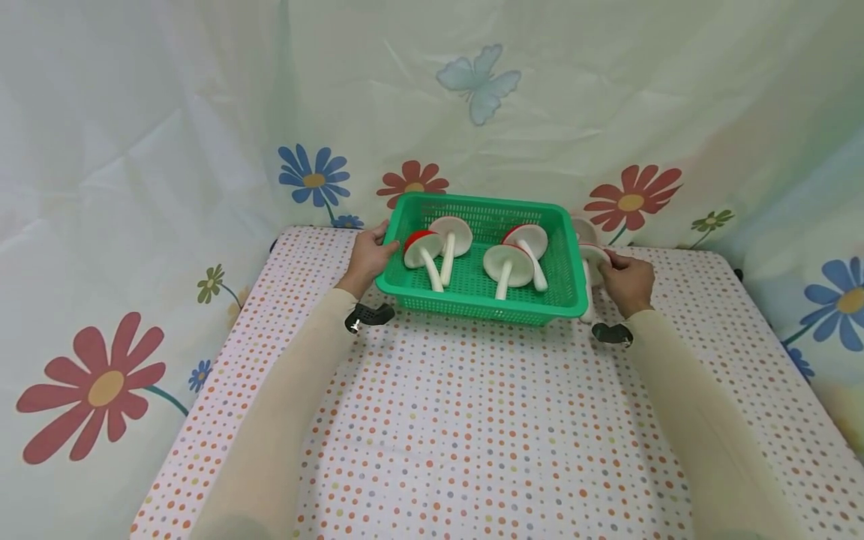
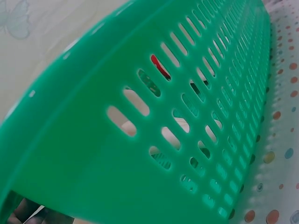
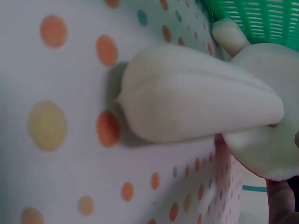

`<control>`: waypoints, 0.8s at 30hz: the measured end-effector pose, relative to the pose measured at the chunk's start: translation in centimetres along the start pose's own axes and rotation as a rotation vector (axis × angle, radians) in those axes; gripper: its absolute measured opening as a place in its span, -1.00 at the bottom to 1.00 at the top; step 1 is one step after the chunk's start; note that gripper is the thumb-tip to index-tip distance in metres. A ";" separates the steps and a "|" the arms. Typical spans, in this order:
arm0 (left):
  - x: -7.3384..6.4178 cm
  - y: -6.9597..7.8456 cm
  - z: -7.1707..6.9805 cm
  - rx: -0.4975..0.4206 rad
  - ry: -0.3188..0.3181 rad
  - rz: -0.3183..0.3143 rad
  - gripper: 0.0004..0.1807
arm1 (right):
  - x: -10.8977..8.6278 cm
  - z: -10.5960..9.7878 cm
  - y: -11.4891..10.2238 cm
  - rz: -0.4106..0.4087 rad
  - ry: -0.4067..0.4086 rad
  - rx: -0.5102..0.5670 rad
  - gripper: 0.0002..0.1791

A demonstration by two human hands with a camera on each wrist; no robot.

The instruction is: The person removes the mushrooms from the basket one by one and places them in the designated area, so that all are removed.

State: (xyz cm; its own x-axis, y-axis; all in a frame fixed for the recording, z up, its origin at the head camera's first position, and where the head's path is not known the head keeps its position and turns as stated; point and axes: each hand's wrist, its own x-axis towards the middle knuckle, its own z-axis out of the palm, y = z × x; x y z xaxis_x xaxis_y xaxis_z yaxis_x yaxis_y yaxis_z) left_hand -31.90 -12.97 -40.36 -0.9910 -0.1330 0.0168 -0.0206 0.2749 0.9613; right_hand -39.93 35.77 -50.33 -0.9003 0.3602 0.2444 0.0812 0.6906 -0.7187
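A green plastic basket [image 1: 472, 307] with slotted walls holds several toy mushrooms [image 1: 508, 266] with red-topped caps, pale undersides and white stems. At its left end my left hand [image 1: 367, 261] grips the rim; in the left wrist view the basket wall [image 2: 93, 154] hides most of the fingers. Just outside the right end, my right hand [image 1: 629, 281] holds a toy mushroom [image 1: 594, 259] by its cap. Its thick white stem [image 3: 196, 98] points toward the wrist camera, over the dotted cloth. Behind it is another mushroom [image 1: 583, 227], partly hidden, beside the basket.
A white cloth with coloured dots [image 1: 472, 420] covers the table. Close behind the basket hangs a pale curtain [image 1: 378, 90] printed with flowers and a butterfly, and it also borders both sides.
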 end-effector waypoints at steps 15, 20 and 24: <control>-0.1 0.2 -0.1 -0.003 -0.004 -0.016 -0.35 | 1.2 -0.4 1.1 -0.011 -0.041 0.033 -0.44; 0.0 0.3 -0.1 0.010 -0.006 -0.023 -0.35 | 2.3 -1.0 1.8 -0.002 -0.009 0.026 -0.48; 0.0 0.3 0.0 0.009 -0.001 -0.027 -0.35 | 3.6 -1.4 2.5 -0.009 0.005 0.053 -0.50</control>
State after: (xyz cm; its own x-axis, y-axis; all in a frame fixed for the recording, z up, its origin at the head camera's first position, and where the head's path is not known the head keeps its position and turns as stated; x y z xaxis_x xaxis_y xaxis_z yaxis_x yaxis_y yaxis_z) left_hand -31.85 -12.91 -40.04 -0.9902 -0.1393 -0.0098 -0.0488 0.2796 0.9589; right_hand -42.33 39.71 -50.34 -0.8988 0.3575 0.2538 0.0506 0.6596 -0.7499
